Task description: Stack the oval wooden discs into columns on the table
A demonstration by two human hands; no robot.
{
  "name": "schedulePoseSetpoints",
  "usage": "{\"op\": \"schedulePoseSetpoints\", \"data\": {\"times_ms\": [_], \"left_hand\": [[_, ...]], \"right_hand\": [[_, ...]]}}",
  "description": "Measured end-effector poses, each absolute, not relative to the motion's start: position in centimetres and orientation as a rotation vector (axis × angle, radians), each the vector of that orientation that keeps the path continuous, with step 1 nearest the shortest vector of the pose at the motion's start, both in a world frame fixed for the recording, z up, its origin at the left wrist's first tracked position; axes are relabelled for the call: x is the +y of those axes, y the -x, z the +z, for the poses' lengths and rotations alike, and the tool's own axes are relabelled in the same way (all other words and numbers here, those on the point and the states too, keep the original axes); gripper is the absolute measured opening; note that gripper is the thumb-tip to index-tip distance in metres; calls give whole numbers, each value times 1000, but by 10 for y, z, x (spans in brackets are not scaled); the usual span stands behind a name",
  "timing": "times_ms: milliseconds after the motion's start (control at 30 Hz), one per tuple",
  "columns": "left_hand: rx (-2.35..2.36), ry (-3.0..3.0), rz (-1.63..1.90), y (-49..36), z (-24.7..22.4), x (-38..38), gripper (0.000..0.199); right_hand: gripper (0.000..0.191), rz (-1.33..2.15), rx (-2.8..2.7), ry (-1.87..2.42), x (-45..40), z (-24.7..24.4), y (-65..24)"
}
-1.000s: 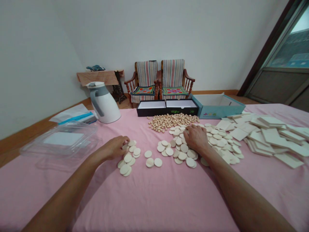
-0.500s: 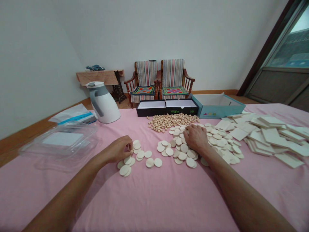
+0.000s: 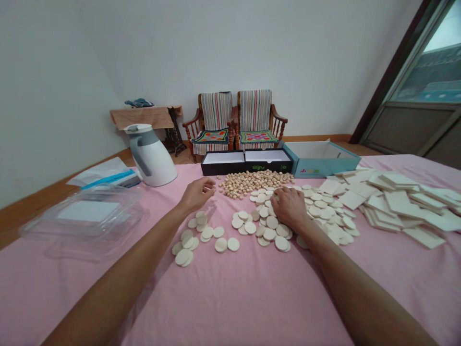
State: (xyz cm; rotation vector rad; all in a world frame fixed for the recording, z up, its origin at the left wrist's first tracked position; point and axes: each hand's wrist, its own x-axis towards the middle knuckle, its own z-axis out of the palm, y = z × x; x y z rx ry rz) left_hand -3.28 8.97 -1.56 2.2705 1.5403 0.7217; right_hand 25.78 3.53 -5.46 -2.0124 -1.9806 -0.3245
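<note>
My left hand [image 3: 199,193] hovers above the pink cloth, left of a heap of small wooden beads [image 3: 248,182]. Its fingers point right, loosely bent and apart, with nothing visible in them. Below it lies a loose cluster of thin round wooden discs [image 3: 187,242]. My right hand [image 3: 291,206] rests on the larger pile of round wooden discs [image 3: 324,211], its fingers curled down among them. The fingertips are partly hidden, so what they pinch cannot be made out. Smaller groups of discs [image 3: 245,222] lie between my hands.
Square wooden tiles [image 3: 406,202] are heaped at the right. Behind the beads stand a black open box [image 3: 223,168] and a blue open box [image 3: 320,167]. At the left are a white jug [image 3: 154,161], clear plastic containers [image 3: 86,211] and a blue-and-white packet [image 3: 111,179].
My left hand has left the disc cluster, moving forward and right toward the beads, and its fingers have opened. My right hand stays on the disc pile. The view has shifted slightly.
</note>
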Motion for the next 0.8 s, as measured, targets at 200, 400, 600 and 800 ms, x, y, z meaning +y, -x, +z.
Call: {"op": "schedulePoseSetpoints", "data": {"times_ms": [200, 400, 600, 800], "left_hand": [[1403, -2357, 386, 64, -9, 56, 18], [1375, -2395, 264, 73, -19, 38, 24], [1386, -2396, 333, 72, -29, 37, 20], [1427, -2370, 478, 73, -36, 42, 28]], "right_hand": [[32, -317, -1992, 2016, 35, -55, -258], [33, -301, -1986, 2028, 35, -55, -257], [33, -311, -1981, 2017, 35, -56, -258], [32, -316, -1982, 2012, 35, -55, -257]]}}
